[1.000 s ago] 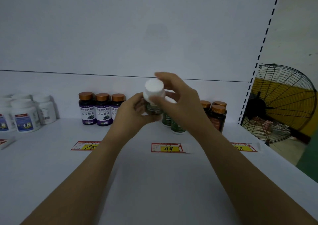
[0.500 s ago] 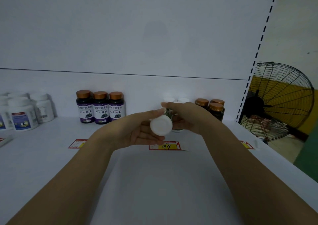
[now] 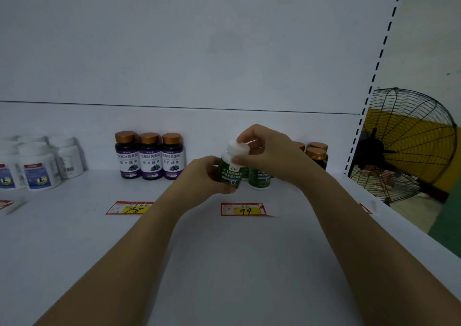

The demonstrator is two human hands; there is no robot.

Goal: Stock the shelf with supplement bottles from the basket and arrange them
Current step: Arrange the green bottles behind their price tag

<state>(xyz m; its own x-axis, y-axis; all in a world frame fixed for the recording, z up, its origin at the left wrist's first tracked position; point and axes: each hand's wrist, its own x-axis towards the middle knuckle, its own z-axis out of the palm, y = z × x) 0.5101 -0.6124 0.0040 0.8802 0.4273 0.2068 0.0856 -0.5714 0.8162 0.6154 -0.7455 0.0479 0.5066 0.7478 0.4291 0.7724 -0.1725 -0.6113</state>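
Past two red-and-yellow paper price tags [image 3: 245, 209] on the white metal shelf [image 3: 224, 263], one green-labelled, white-capped plastic bottle [image 3: 230, 173] was held tilted. Its body was gripped by the left hand [image 3: 204, 173] and its cap pinched by the right hand [image 3: 269, 151]. It would best be stood upright, label forward, beside the one matching bottle [image 3: 259, 177] seen. Along the back edge, three purple-labelled, copper-capped bottles [image 3: 149, 156] were counted.

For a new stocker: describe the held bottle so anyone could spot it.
On the white shelf, find the yellow 99 price tag. Just behind it is a green-label bottle, left hand round its body, right hand pinching its white cap; its twin stands unheld alongside.
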